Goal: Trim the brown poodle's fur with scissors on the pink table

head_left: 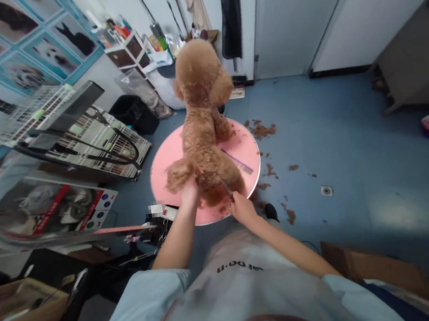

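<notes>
A curly brown poodle (200,136) stands on a round pink table (165,150), facing away from me. My left hand (190,191) is closed at the base of its fluffy tail (179,175), which leans to the left; the fingertips are partly hidden in the fur. In my right hand (241,207) is a pair of scissors (226,186), its blades against the fur of the dog's right hindquarter. Beside the dog, on the table's right side, lies a comb (237,160) with a purple back.
Brown fur clippings (263,129) lie on the blue floor right of the table. At the left stand wire cages (117,145) and a black bin (135,113). A cluttered shelf unit (126,52) is at the back, a cardboard box (379,268) at lower right.
</notes>
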Demonstrator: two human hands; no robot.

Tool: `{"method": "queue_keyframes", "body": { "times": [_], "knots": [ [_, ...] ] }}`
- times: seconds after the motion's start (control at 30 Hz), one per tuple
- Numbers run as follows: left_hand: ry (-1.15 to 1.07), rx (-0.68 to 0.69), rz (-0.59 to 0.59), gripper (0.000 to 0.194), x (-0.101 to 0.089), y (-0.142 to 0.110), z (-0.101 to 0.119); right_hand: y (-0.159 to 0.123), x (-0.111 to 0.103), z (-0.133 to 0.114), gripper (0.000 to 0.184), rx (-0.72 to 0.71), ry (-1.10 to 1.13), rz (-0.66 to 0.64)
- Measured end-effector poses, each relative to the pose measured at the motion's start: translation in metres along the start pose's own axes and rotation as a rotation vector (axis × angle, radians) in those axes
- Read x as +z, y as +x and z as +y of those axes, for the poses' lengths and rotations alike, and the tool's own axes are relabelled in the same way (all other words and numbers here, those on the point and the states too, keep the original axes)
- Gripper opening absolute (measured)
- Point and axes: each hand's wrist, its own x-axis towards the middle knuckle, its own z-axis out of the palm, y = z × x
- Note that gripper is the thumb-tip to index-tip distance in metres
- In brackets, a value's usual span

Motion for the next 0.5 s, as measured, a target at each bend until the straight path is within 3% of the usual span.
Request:
{"method": "queue_keyframes", "body": {
  "times": [0.13, 0.33, 0.5],
  "knots": [
    [-0.081, 0.028, -0.076, 0.024, -0.004, 0.002, 0.004, 0.008, 0.003, -0.011, 0.021, 0.023, -0.103, 0.056],
    [-0.14, 0.008, -0.035, 0.029, -0.003, 0.005, 0.008, 0.01, -0.005, -0.009, 0.02, 0.058, -0.137, -0.044],
    [-0.135, -0.035, -0.038, 0.032, -0.004, 0.005, 0.007, 0.014, -0.014, -0.009, 0.032, -0.003, -0.151, 0.008]
  ]
}}
